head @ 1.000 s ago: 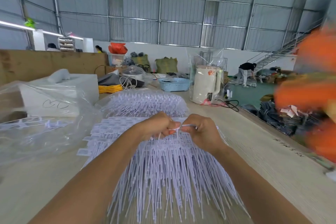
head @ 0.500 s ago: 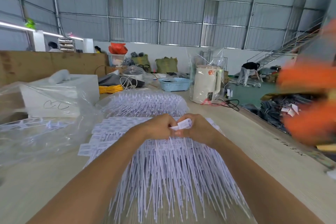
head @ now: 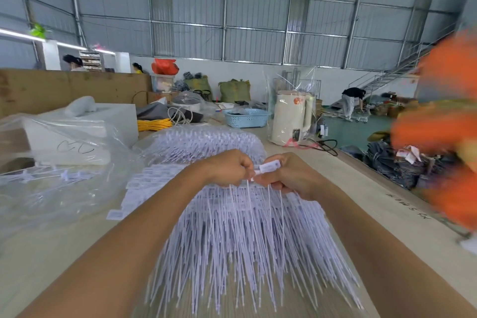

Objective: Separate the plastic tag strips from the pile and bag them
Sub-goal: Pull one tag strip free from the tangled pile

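Both hands point(head: 260, 171) on one tag strip point(head: 269, 166); pile point(head: 232, 235) beneath

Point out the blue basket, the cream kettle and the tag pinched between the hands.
blue basket point(head: 246, 118), head view, front wall.
cream kettle point(head: 290, 117), head view, body.
tag point(head: 269, 166), head view, flat label.
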Action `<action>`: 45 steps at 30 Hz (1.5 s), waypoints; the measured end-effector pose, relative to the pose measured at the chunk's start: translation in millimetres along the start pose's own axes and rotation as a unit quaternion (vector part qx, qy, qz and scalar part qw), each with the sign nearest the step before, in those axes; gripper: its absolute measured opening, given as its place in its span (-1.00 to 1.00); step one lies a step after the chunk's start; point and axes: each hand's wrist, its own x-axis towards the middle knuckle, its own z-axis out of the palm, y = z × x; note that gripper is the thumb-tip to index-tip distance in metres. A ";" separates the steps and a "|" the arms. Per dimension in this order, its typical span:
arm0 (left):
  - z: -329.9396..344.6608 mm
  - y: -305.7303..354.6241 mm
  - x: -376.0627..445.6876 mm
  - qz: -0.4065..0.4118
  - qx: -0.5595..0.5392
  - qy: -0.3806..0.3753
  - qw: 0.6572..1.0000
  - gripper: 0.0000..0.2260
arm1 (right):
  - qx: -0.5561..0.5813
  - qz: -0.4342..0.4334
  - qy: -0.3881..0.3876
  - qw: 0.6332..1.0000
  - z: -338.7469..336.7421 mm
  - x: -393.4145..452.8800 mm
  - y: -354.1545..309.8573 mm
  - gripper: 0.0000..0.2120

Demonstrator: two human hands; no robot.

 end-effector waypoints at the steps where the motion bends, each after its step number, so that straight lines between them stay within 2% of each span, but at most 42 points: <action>1: 2.4 0.3 -0.2 -0.006 -0.023 0.000 1.000 -0.83 | -0.039 -0.010 -0.005 0.999 -2.0 -0.3 -1.9 -0.88; 4: 6.8 -2.9 0.2 -0.004 -0.047 0.022 0.999 -0.79 | -0.126 -0.048 0.001 0.991 -1.5 0.5 -2.7 -0.77; 8: 13.2 -8.7 2.4 0.003 -0.028 0.053 0.998 -0.76 | -0.140 -0.089 0.034 0.986 8.1 6.6 5.5 -0.89; 10: 18.5 -11.7 4.1 0.007 -0.014 0.071 0.997 -0.77 | -0.166 -0.098 0.052 0.980 12.7 9.1 10.0 -0.86; 16: 15.1 -17.6 5.1 0.017 -0.105 0.041 0.993 -0.77 | -0.192 -0.189 0.125 0.955 20.7 7.8 27.8 -0.92; 18: 13.2 -18.5 4.0 0.015 -0.139 0.030 0.990 -0.77 | -0.229 -0.243 0.149 0.931 22.7 5.6 31.9 -0.94; 22: 9.7 -28.6 1.9 0.009 -0.241 0.001 0.971 -0.72 | -0.306 -0.381 0.215 0.846 23.3 -2.9 32.3 -0.85; 24: 9.3 -35.1 -0.4 -0.001 -0.282 -0.008 0.959 -0.77 | -0.305 -0.393 0.246 0.832 22.0 -6.0 32.0 -0.84; 25: 9.7 -37.2 -1.4 -0.008 -0.289 -0.002 0.957 -0.79 | -0.275 -0.369 0.255 0.851 21.6 -5.8 30.7 -0.83; 26: 10.3 -38.5 -2.8 -0.013 -0.288 0.007 0.957 -0.80 | -0.216 -0.316 0.255 0.888 19.9 -4.8 27.7 -0.82; 28: 11.7 -37.4 -4.0 -0.019 -0.284 0.019 0.958 -0.82 | -0.063 -0.181 0.225 0.955 12.5 -1.1 22.1 -0.79; 30: 12.0 -33.7 -4.8 -0.025 -0.295 0.016 0.955 -0.83 | 0.036 -0.114 0.198 0.973 4.3 0.2 19.7 -0.76; 34: 8.1 -27.2 -7.7 -0.025 -0.253 0.000 0.967 -0.64 | 0.152 -0.054 0.148 0.976 -4.1 -1.9 14.0 -0.75; 36: 6.0 -23.9 -10.6 -0.009 -0.197 -0.008 0.980 -0.59 | 0.134 -0.034 0.118 0.983 -3.2 -1.8 9.9 -0.76; 38: 6.2 -21.7 -13.1 0.014 -0.143 -0.016 0.990 -0.62 | 0.083 -0.040 0.080 0.993 2.6 -1.3 6.2 -0.74; 41: 8.6 -21.5 -12.5 0.013 -0.142 -0.028 0.989 -0.62 | 0.049 -0.061 0.039 0.996 15.9 3.5 4.0 -0.70; 45: 3.6 -23.8 -12.5 0.008 -0.124 -0.029 0.992 -0.48 | 0.016 -0.082 0.001 0.996 26.5 12.1 3.5 -0.67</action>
